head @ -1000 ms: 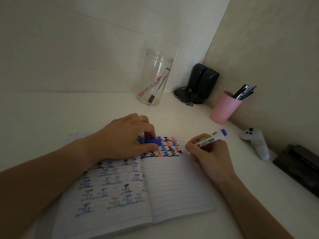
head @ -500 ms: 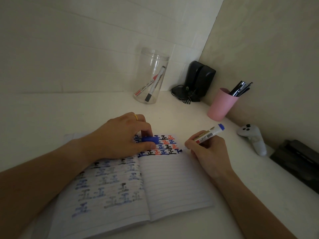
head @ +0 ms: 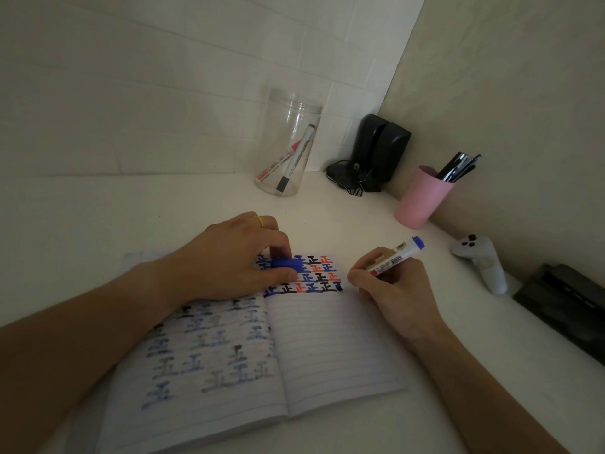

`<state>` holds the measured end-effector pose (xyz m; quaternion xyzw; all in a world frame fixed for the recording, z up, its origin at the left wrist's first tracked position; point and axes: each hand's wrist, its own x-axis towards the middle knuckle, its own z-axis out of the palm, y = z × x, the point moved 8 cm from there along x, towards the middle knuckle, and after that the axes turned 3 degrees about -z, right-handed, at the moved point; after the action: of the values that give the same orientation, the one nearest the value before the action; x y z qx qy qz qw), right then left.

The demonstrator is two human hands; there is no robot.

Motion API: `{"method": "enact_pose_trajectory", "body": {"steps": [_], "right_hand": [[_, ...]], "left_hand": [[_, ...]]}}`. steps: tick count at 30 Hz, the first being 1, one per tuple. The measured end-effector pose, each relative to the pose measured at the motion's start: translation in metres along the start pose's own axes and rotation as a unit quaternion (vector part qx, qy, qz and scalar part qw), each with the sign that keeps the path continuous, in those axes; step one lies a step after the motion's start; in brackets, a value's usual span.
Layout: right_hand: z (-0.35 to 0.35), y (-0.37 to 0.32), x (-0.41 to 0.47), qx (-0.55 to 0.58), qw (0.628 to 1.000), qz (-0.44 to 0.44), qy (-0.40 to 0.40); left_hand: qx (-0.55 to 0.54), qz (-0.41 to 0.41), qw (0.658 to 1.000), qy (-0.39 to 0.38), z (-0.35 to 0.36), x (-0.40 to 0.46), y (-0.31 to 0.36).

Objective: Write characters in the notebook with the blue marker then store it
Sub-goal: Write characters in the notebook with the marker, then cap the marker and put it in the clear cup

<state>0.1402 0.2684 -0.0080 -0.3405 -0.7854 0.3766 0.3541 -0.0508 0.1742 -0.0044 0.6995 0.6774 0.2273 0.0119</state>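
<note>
Little shifted: right hand still pinches blue marker, writing; left hand pinches cap, steadying notebook.

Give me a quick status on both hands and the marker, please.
Right hand grips blue marker, tip down at right page of notebook. Left hand pinches blue cap, resting on the notebook. Clear jar unobstructed.

Left hand lying palm down, forearm extending from lower left, fingertips pinching closed. Right hand curling in writing grip, forearm entering from lower right.
</note>
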Motion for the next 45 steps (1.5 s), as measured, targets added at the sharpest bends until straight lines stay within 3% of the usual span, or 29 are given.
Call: {"method": "enact_pose_trajectory", "body": {"steps": [7, 12, 17, 22, 27, 32, 37, 45], "right_hand": [[0.004, -0.003, -0.001, 0.006, 1.000, -0.016, -0.023], [-0.005, 0.006, 0.002, -0.031, 0.999, 0.002, 0.039], [-0.004, 0.009, 0.005, -0.024, 0.999, 0.017, 0.035], [-0.007, 0.007, 0.011, 0.084, 0.992, 0.055, 0.083], [0.012, -0.015, 0.038, 0.154, 0.982, 0.073, 0.081], [0.022, -0.003, 0.041, 0.296, 0.947, 0.083, 0.096], [0.016, -0.002, 0.039, 0.274, 0.956, 0.045, 0.091], [0.026, -0.015, 0.036, 0.230, 0.972, -0.020, 0.033]], "left_hand": [[0.002, 0.003, 1.000, 0.005, -0.001, 0.000, 0.000], [0.007, 0.005, 1.000, 0.002, 0.001, 0.001, -0.002], [0.010, 0.008, 1.000, 0.007, 0.001, 0.001, -0.001], [0.001, 0.013, 1.000, 0.016, -0.002, -0.002, 0.001], [0.003, 0.005, 1.000, 0.025, -0.004, -0.002, 0.002], [-0.040, -0.035, 0.995, 0.084, -0.011, -0.004, -0.004], [-0.084, -0.100, 0.979, 0.156, -0.028, -0.003, -0.026], [-0.081, -0.097, 0.981, 0.149, -0.029, -0.003, -0.025]]}}
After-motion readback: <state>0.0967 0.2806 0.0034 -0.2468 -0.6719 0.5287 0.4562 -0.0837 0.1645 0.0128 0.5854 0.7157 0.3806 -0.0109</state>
